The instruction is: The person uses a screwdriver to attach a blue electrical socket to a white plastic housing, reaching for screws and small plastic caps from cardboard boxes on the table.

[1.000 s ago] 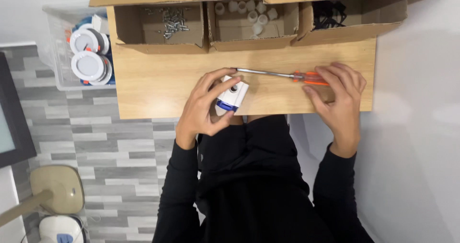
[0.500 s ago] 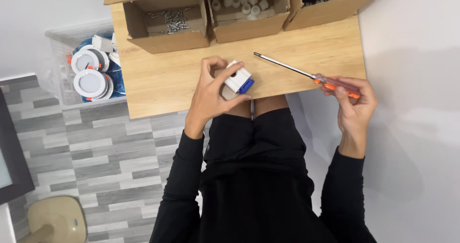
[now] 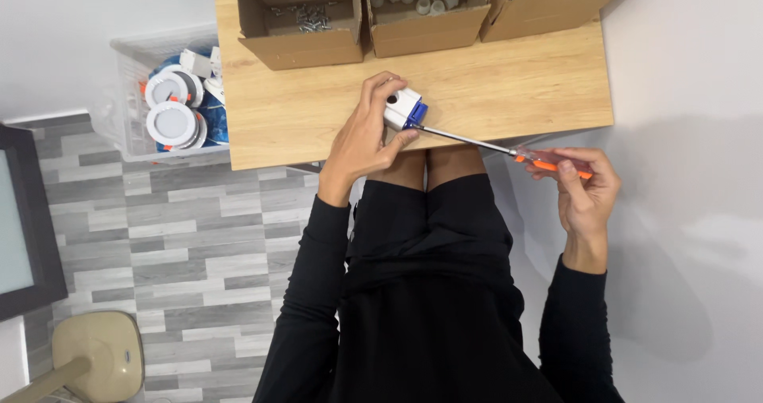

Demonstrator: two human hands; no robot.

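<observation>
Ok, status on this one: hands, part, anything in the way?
Left hand grips white-and-blue part over wooden table. Right hand holds orange-handled screwdriver, tip at part. Nothing between them.

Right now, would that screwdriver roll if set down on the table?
Probably: the screwdriver has a thin round steel shaft and slim orange handle, so likely stiff, light, apt to roll. The right hand grips only the handle; the wooden table looks flat.

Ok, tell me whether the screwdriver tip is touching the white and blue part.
Touching. The head view shows the screwdriver shaft ending right at the blue end of the white and blue part, with no gap.
</observation>
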